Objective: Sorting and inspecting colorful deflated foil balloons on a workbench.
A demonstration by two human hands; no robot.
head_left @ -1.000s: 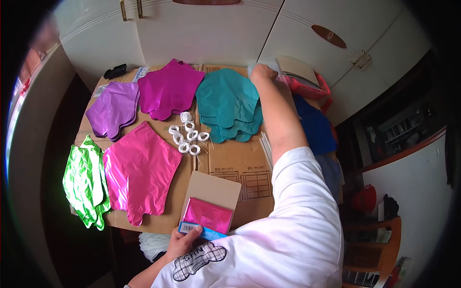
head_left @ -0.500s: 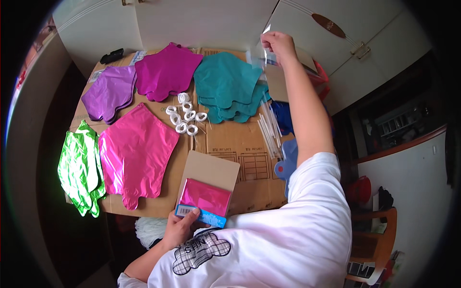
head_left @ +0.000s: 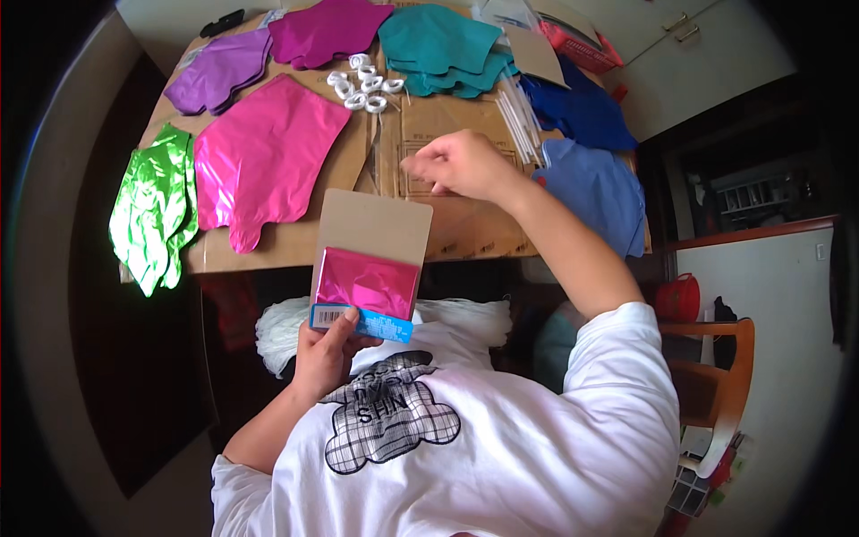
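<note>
My left hand (head_left: pixel 324 358) grips the lower edge of a tan backing card (head_left: pixel 376 219), thumb on its blue label strip. A folded pink foil piece (head_left: pixel 362 277) lies against that card. Above the front part of the cardboard-covered table, my right hand (head_left: pixel 465 166) hangs with fingers bent and somewhat apart; I see nothing in it. Beyond my hands lie flat foil balloons: pink (head_left: pixel 268 152), green (head_left: pixel 157 210), purple (head_left: pixel 224 72), magenta (head_left: pixel 327 31) and teal (head_left: pixel 438 45). White ribbon rolls (head_left: pixel 369 85) sit between them.
Thin white sticks (head_left: pixel 517 116) lie right of centre, beside dark blue foil (head_left: pixel 582 107) and light blue foil (head_left: pixel 595 192). Behind stand a red basket (head_left: pixel 595 58) and another tan card (head_left: pixel 537 54). A wooden chair (head_left: pixel 743 376) is at my right.
My right hand has come back from the far right corner, where a clear plastic wrapper was at its fingers, to above the table's front. The view has tilted down; my left hand keeps the card.
</note>
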